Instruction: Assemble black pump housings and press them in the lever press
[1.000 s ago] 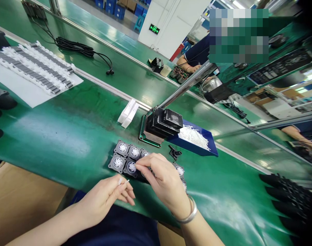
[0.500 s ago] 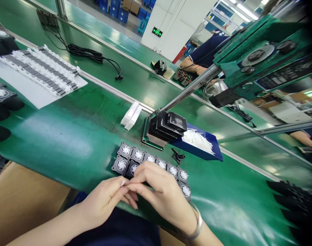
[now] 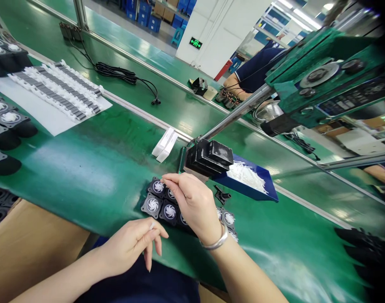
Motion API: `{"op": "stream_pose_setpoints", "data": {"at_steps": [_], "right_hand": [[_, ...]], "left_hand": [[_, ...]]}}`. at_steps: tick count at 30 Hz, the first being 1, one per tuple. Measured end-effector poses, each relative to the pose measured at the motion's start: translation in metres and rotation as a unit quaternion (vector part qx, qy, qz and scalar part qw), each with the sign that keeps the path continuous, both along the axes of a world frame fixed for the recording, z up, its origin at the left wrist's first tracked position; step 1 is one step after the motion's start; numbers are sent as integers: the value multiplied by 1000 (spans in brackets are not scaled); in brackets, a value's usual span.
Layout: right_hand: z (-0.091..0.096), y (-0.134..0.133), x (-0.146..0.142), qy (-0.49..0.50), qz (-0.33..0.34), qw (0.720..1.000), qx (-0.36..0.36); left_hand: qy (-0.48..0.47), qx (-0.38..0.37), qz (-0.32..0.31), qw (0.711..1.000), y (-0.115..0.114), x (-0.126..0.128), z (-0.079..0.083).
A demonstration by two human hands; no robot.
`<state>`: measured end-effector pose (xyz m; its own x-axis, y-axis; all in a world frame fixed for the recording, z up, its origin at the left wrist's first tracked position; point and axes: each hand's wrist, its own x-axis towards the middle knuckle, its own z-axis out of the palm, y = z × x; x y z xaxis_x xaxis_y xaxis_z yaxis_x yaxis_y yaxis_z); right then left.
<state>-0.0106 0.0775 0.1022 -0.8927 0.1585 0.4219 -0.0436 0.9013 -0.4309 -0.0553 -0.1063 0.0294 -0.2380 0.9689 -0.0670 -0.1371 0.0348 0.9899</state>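
Observation:
My right hand [image 3: 192, 202] reaches over the upper left of a block of black square housings [image 3: 153, 205] with white spiral-vaned wheels in their tops. Its thumb and forefinger are pinched together at the top-left housing [image 3: 157, 186]; whatever they hold is too small to make out. Near the table's front edge, my left hand [image 3: 132, 242] hovers with thumb and forefinger closed and the other fingers hanging loosely. A small white piece [image 3: 151, 226] shows between its thumb and forefinger. My right hand and wrist hide several housings in the middle of the block.
A blue bin [image 3: 224, 182] of thin white sticks stands behind, beside a green press [image 3: 306, 80] with a black block [image 3: 211, 155] on its base. White strips [image 3: 165, 145], a black fitting [image 3: 222, 195] and more housings [image 3: 9, 120] lie about. A co-worker's arm [image 3: 236, 84] is across.
My right hand has parted from my left and moved up and forward to the top-left housing. My left hand has stayed nearly in place. The view has shifted slightly.

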Motion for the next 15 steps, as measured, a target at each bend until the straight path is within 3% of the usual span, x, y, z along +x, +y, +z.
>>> {"op": "stream_pose_setpoints", "data": {"at_steps": [5,12,15], "right_hand": [[2,2,-1,-18,-8,1000,-21],[-3,3,-4,-18,-21,999,-16],[-5,4,-6,-41,-11,999,21]], "left_hand": [[51,1,-19,999,2,-3,4],[27,18,-27,999,-1,-2,4],[29,37,-25,999,-1,-1,2]]}}
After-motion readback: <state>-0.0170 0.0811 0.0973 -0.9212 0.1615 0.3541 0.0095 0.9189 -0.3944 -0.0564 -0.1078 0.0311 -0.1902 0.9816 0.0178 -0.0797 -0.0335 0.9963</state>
